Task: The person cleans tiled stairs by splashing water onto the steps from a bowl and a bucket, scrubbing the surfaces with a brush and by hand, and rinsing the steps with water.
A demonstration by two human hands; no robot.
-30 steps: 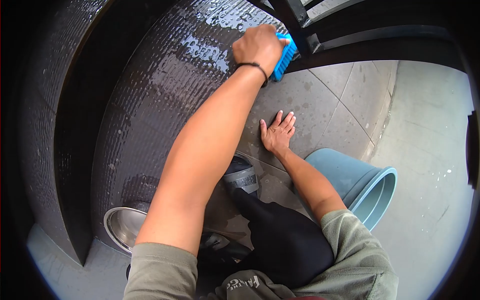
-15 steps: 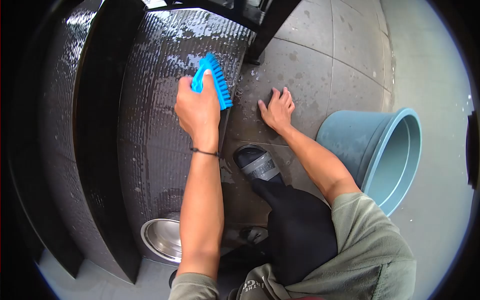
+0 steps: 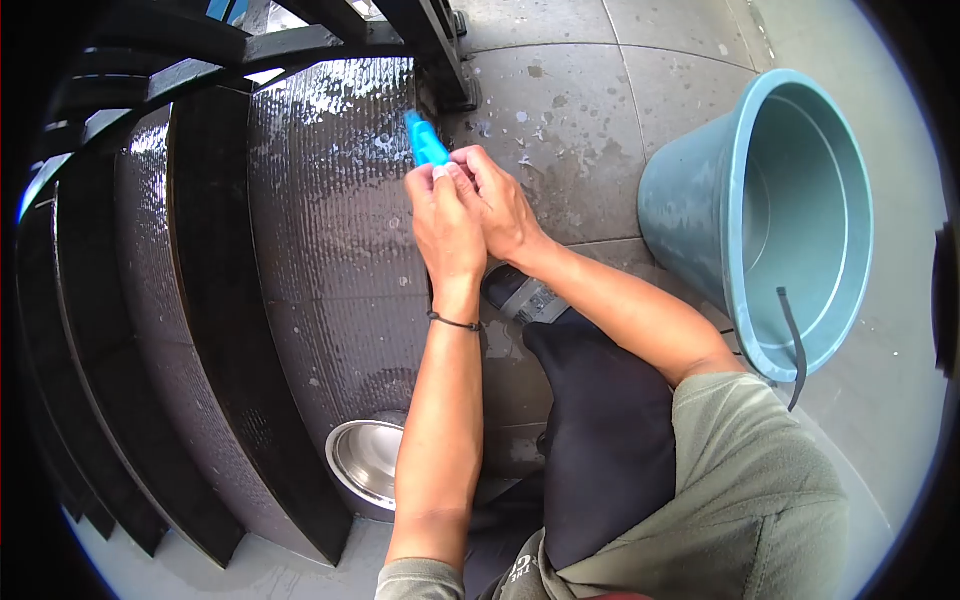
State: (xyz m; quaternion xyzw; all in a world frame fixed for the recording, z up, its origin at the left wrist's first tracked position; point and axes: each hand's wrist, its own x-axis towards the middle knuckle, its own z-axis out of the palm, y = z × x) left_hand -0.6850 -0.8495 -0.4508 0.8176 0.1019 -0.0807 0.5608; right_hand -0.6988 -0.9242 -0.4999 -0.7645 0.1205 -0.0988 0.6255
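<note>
A bright blue scrub brush (image 3: 427, 142) is held in front of me, over the edge between the wet step and the floor. My left hand (image 3: 445, 220), with a thin dark bracelet at the wrist, is closed round its near end. Against it lies my right hand (image 3: 500, 212), its fingers curled in at the same end of the brush. The fingers overlap there and hide that part of the brush, bristles included. Beneath the hands runs the ribbed dark step (image 3: 330, 220), shiny with water.
A grey-blue bucket (image 3: 690, 200) lies tipped at the right, with a dark strap (image 3: 797, 350) across its rim. A steel bowl (image 3: 345, 470) sits on the step near my left forearm. Black railing (image 3: 330, 45) stands ahead; more steps (image 3: 210, 330) descend at the left.
My right hand has left the floor and come to the brush beside my left hand. The brush has turned. My view has shifted, showing more railing and steps.
</note>
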